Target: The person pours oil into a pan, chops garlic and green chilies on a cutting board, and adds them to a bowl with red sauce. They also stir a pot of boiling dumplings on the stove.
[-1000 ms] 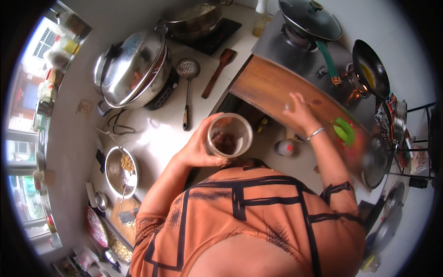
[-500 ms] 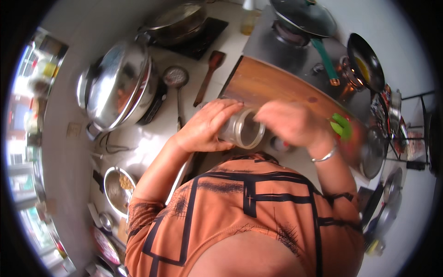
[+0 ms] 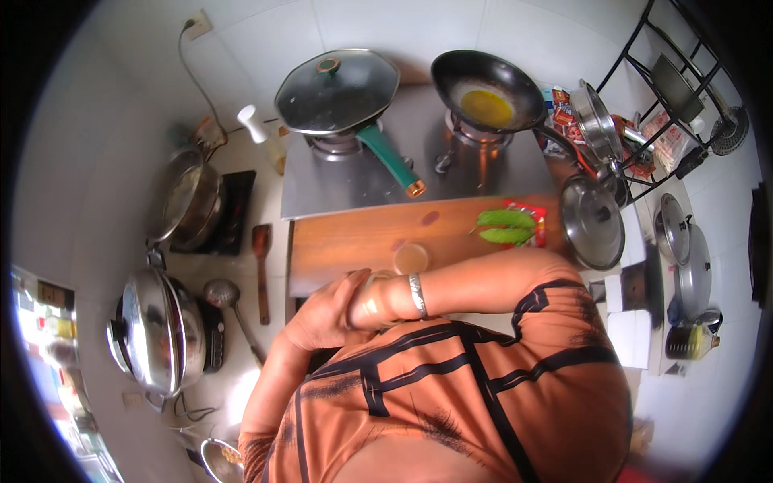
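Note:
My left hand [image 3: 326, 310] is closed in front of my chest, its fingers curled around a clear jar [image 3: 369, 307] that barely shows as a pale, glossy patch. My right forearm, with a silver bangle, crosses from the right, and my right hand [image 3: 385, 298] meets the left one there. It seems to be in or against the jar; its fingers are hidden. Just beyond the hands, a small round beige thing [image 3: 411, 258], perhaps a lid or a cup, stands at the near edge of the wooden board [image 3: 346, 241].
Green pods [image 3: 507, 225] lie by a red packet on the board. Behind it, a lidded pan [image 3: 338, 97] and an oiled wok [image 3: 491, 101] stand on the stove. A steel pot [image 3: 161, 330], a skimmer [image 3: 224, 294] and a wooden spatula [image 3: 262, 270] are at left; a pot lid [image 3: 592, 221] is at right.
My view has turned, so the stove now lies straight ahead. My right hand has come from beside the jar's mouth to meet my left hand, and the jar is now mostly hidden.

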Available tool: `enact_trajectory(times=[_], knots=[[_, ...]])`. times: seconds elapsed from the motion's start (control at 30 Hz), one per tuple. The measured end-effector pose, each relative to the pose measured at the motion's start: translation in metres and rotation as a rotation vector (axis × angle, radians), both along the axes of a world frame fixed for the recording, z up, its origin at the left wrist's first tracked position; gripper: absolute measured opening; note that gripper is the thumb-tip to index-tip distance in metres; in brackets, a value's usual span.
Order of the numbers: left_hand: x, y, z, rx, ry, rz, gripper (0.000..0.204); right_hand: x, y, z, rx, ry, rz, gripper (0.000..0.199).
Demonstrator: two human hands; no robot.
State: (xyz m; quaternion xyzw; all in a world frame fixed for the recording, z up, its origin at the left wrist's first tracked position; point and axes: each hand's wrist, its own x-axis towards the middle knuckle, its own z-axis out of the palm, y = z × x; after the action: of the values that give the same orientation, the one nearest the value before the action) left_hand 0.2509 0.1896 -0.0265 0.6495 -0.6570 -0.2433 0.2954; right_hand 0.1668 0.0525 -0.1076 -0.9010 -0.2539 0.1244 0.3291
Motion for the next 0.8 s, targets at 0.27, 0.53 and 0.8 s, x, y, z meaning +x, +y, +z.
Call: enact_trajectory(times=[0.27,0.53,0.8], knots=[[-0.018,-0.076,-0.016,-0.007,0.196,0.092,0.104,-0.031,-0.087,0.003,0.177,0.129,-0.015,0.011],[-0.036,-0.126,-0.016,-0.045,0.245,0.090,0.102,-0.053,-0.139,0.016,0.342,0.198,0.006,0.010],[-0.045,-0.142,-0.015,-0.021,0.227,0.207,0.103,-0.101,-0.251,0.114,0.460,0.054,-0.158,0.010]])
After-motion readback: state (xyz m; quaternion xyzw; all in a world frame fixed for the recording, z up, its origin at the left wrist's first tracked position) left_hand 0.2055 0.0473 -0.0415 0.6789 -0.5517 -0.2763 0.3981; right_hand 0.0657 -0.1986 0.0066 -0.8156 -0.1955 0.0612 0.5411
